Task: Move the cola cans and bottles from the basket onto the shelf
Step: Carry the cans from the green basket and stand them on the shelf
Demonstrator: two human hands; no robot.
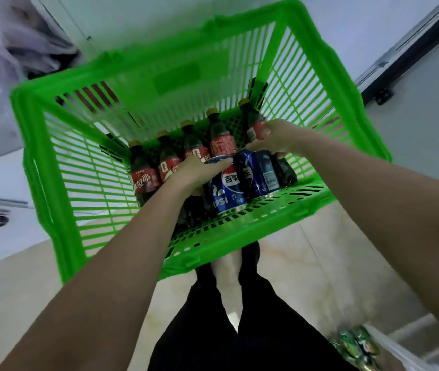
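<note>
The left hand point(199, 170) was closed over the top rim of a blue Pepsi can point(227, 190), fingers curled round its upper edge, while the right hand point(274, 139) was wrapped round the top of a second blue can point(262, 172) just beside it; whether the right thumb also pressed the red label of the nearest bottle could not be told. Both cans stood at the near wall of the green basket point(60, 188), directly under the hands. The cans were judged stiff while sealed, moderately heavy if full, and smooth enough to slip, so a hold round the body below the rim was judged safer than a pinch at the top. Beyond the hands, a row of five dark cola bottles point(194, 145) with red labels and yellow caps was ranged across the basket floor. These were judged heavier and slightly yielding, best taken at the labelled waist or the neck under the cap. Further out, pale floor tiles were seen below the basket; no shelf was identified with certainty.
</note>
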